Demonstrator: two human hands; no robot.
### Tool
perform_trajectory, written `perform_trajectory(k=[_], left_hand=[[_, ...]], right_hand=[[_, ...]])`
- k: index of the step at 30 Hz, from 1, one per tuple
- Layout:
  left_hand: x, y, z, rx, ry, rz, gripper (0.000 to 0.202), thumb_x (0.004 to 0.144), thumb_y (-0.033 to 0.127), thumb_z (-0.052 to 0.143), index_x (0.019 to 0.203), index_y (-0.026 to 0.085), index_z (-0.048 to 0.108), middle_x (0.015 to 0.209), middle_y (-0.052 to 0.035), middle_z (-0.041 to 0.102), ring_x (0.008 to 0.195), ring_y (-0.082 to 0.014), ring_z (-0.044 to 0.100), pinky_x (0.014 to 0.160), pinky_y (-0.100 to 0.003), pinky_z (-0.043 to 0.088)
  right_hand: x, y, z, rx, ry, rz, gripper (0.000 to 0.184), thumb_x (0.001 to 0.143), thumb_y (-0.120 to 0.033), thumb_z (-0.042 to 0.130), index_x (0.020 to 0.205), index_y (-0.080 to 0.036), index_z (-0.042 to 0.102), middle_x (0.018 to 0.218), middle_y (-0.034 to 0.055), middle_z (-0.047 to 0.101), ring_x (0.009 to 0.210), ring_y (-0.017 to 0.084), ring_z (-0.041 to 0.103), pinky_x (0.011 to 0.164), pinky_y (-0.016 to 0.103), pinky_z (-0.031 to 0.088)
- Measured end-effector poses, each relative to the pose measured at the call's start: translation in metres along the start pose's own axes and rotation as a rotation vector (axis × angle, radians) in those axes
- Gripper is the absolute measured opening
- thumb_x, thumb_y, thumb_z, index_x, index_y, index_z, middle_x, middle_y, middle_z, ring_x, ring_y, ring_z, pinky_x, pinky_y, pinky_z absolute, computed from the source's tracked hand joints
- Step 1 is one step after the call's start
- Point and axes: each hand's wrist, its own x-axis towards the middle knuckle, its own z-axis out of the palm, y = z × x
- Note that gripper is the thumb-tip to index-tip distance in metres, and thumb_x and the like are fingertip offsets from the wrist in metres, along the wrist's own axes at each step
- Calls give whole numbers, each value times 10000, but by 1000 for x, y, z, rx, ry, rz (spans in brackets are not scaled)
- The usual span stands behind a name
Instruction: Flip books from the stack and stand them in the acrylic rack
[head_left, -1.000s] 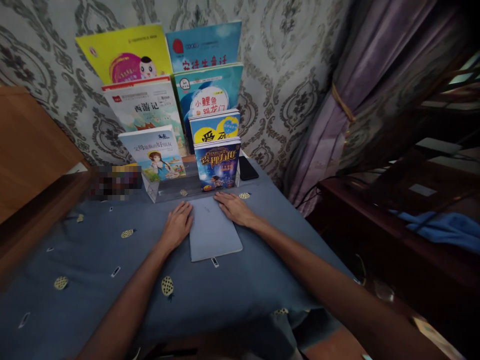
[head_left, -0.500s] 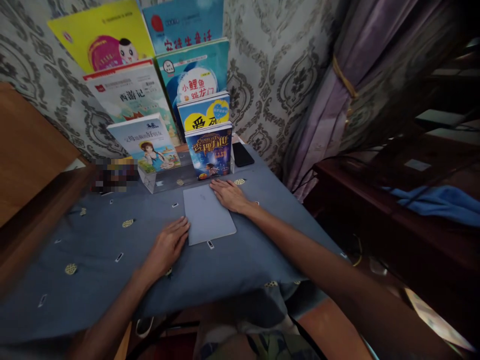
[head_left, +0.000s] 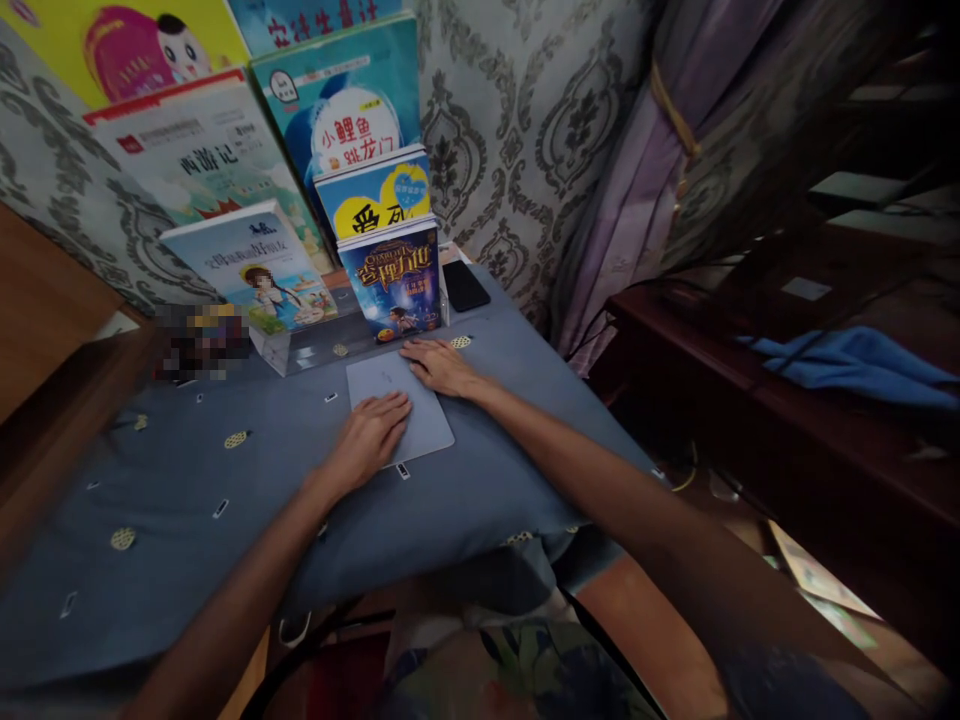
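Note:
A thin pale grey notebook (head_left: 427, 430) lies closed and flat on the table, just in front of the book stand. My left hand (head_left: 373, 432) rests palm down across its left part, fingers stretched out and pointing right. At the notebook's upper right edge my right hand (head_left: 439, 367) lies flat, its fingertips reaching the far corner. Neither hand grips anything. Part of the notebook's left side is hidden beneath my left hand.
Behind the notebook a clear stand (head_left: 300, 350) holds several upright picture books (head_left: 401, 285). Beside it lies a black phone (head_left: 466, 286). A blue-grey cloth (head_left: 187, 560) covers the table. At right stands dark red furniture (head_left: 675, 350) with a blue cloth (head_left: 847, 365) on it.
My left hand has moved right, from the notebook's left edge onto its cover. My right hand stays at the upper right edge. The whole view has shifted slightly.

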Motion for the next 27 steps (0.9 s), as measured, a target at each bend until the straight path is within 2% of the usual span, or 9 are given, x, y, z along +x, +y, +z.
perform_trajectory(k=[2,4,8,11,13,16,21,23,27], left_hand=[[14,10,5,-25,-47,48,384,993,219,458,1337,173,622,1437,-113,589,1384,-241,515,1169,-500,378],[16,22,9,-62,-87,105,389,1004,220,441,1355,199,608,1446,-93,585,1395,-225,501,1189,-503,346],[-1,42,6,-144,-156,176,402,1039,243,382,1393,257,573,1478,-50,559,1418,-190,471,1215,-498,312],[-14,44,-2,-184,-218,186,405,1044,246,371,1394,287,572,1486,-22,552,1416,-176,472,1225,-483,308],[-18,34,-7,-211,-227,185,405,1041,248,375,1389,292,578,1472,-20,567,1399,-172,495,1218,-462,331],[-18,7,-12,-197,-162,125,418,1034,268,388,1420,265,548,1466,-40,575,1382,-176,515,1213,-439,342],[-14,-41,-10,1,-34,-179,479,1027,344,379,1477,212,477,1556,-98,462,1477,-231,380,1224,-505,277],[-12,-49,-6,52,-17,-239,493,1029,355,365,1490,206,456,1584,-104,417,1503,-232,328,1225,-512,260],[-12,-50,1,98,0,-240,488,1033,330,348,1493,199,449,1589,-111,410,1504,-226,328,1222,-510,260]], right_hand=[[-1,0,-1,6,-15,3,450,1005,-239,435,1442,-187,528,1556,81,471,1462,241,388,1218,479,256],[-1,0,-1,4,-24,3,459,1006,-241,427,1450,-168,518,1563,93,458,1468,241,378,1222,477,247],[-2,3,0,2,-15,-14,465,1017,-256,400,1460,-161,506,1571,96,445,1473,238,370,1223,485,243],[-1,4,2,3,-5,-22,462,1020,-269,390,1457,-180,512,1574,80,444,1476,237,365,1223,494,244],[-2,3,3,-6,5,-26,459,1017,-267,394,1455,-201,516,1575,69,444,1475,235,368,1221,493,249],[-2,1,2,-29,-5,-19,470,1009,-256,403,1462,-182,506,1573,84,444,1476,238,367,1221,486,250],[-6,-3,-2,-59,-11,-25,494,998,-283,413,1469,-156,496,1580,107,427,1492,262,334,1219,501,250],[-11,-8,-3,-82,-7,-24,516,991,-307,423,1475,-138,484,1586,128,412,1505,283,304,1220,528,232],[-30,-37,3,-131,-24,-58,563,987,-348,413,1486,-91,454,1588,182,387,1517,322,264,1226,580,176]])
